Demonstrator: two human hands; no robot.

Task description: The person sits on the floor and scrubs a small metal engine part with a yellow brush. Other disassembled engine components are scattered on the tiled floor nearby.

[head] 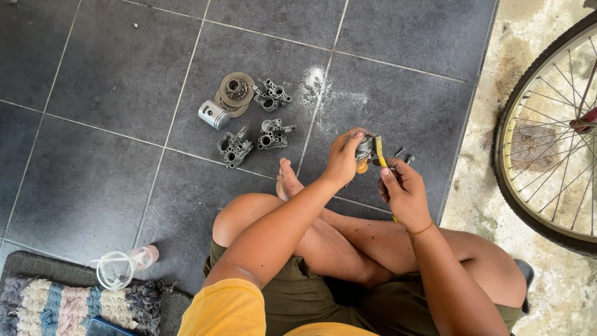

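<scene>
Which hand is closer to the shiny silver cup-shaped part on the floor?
The left hand. It holds a small metal part to the right of the silver piston, with grey engine parts between. The right hand, gripping a yellow tool, sits farther right.

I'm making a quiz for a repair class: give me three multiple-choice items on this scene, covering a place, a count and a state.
1. Where does the silver metal piston lie?
A. on the dark grey tiled floor
B. on the striped rug
C. in a hand

2. How many grey carburettor bodies lie loose on the floor?
A. one
B. three
C. six

3. What is the left hand doing?
A. resting open
B. gripping a small grey metal part
C. touching the bicycle wheel

Answers: 1 A, it sits on a tile beside the round metal disc. 2 B, three lie around the piston. 3 B, its fingers close round the part while the right hand holds a yellow-handled tool.
</scene>
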